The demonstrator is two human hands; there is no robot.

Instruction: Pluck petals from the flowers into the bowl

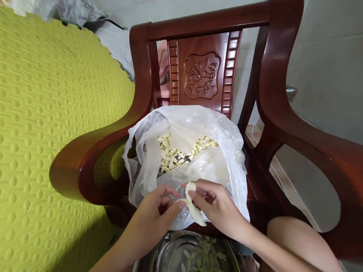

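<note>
My right hand (217, 202) is closed, with thumb and fingers pinching a long, curved, cream-white flower piece (195, 211). Facing it, my left hand (163, 205) curls its fingers, and its thumb meets a thin pale end of the same flower. Both hands hover over the near rim of a white plastic bag (232, 147). Inside the bag lie many loose pale petals (170, 154), some yellowish. Below my wrists sits a round metal basin (160, 265) with several green, leaf-like flower parts (207, 259) in it.
The bag rests on the seat of a dark red wooden chair (297, 118) with curved armrests and a carved back (202, 74). A yellow bumpy foam mat (33, 104) stands at the left. Grey sacks (68, 9) lie behind it. Tiled wall (349, 82) closes the right side.
</note>
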